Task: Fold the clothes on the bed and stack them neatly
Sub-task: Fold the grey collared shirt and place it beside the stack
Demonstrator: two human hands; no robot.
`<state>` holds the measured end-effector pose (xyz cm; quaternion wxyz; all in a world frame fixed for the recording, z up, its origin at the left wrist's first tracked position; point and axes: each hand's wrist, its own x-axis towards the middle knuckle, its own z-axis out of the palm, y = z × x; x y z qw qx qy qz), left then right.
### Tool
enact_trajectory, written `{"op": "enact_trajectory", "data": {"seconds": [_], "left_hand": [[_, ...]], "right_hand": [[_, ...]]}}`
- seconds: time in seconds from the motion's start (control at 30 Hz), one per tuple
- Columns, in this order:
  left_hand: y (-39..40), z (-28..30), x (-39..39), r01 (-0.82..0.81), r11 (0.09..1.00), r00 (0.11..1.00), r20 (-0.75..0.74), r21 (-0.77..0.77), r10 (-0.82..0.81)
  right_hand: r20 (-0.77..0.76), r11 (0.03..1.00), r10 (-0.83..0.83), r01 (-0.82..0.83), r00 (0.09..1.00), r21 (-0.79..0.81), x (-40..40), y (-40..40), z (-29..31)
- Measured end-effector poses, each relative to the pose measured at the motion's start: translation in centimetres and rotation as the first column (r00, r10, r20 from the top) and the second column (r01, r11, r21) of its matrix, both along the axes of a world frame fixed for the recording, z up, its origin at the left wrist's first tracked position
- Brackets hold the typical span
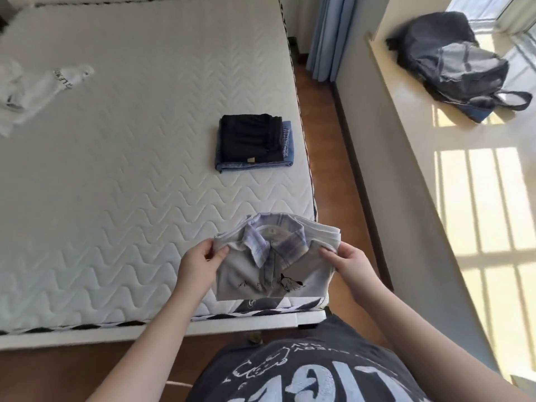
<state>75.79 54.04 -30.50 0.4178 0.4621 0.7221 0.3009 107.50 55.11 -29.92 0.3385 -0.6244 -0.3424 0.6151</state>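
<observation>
Head view: folded grey shirt (275, 271), plaid collar up.

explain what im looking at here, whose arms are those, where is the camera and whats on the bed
There is no machine here: the arms belong to a person wearing a camera on the head, so the one picture looks forward and down at their own hands. The left hand and the right hand each pinch one side of a folded grey shirt with a plaid collar, held above the near corner of the white mattress. Farther along the bed lies a neat stack: a dark folded garment on top of folded blue jeans. At the far left lies an unfolded white garment. On the window ledge to the right sits a dark bag.
</observation>
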Motion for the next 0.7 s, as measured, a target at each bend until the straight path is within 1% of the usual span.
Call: {"op": "enact_trajectory", "data": {"seconds": [0.07, 0.17, 0.27, 0.33, 0.4, 0.5, 0.57, 0.7], "left_hand": [[1.0, -0.4, 1.0, -0.031, 0.999, 0.999, -0.033, -0.037, 0.03], [2.3, -0.9, 2.0, -0.072, 0.993, 0.991, -0.12, -0.091, 0.061], [3.0, -1.6, 1.9, -0.104, 0.99, 0.982, -0.171, -0.099, 0.086], [3.5, -2.5, 1.2, -0.14, 0.985, 0.977, -0.175, -0.098, 0.122], [4.7, -3.6, 0.5, -0.146, 0.985, 0.975, -0.181, -0.094, 0.127], [7.7, -6.5, -1.0, -0.158, 0.979, 0.976, -0.173, -0.132, 0.135], [10.2, -9.0, -2.6, -0.152, 0.979, 0.974, -0.188, -0.138, 0.125], [16.3, -14.3, -5.2, -0.14, 0.982, 0.979, -0.167, -0.127, 0.118]], "right_hand": [[0.005, 0.998, 0.052, -0.052, 0.999, -0.032, 0.9, 2.2, -1.2], [-0.022, 0.99, 0.11, -0.112, 0.994, -0.09, 2.1, 5.3, -2.8], [-0.067, 0.985, 0.104, -0.112, 0.992, -0.129, 2.5, 8.1, -4.2], [-0.057, 0.98, 0.119, -0.127, 0.991, -0.154, 2.1, 9.7, -5.2], [-0.028, 0.978, 0.143, -0.145, 0.989, -0.152, 1.3, 11.3, -6.7], [0.028, 0.977, 0.173, -0.168, 0.984, -0.131, -0.1, 14.4, -9.3], [0.063, 0.978, 0.184, -0.177, 0.981, -0.107, -1.0, 16.5, -11.5], [0.146, 0.979, 0.206, -0.204, 0.968, -0.031, -2.0, 20.5, -15.7]]}}
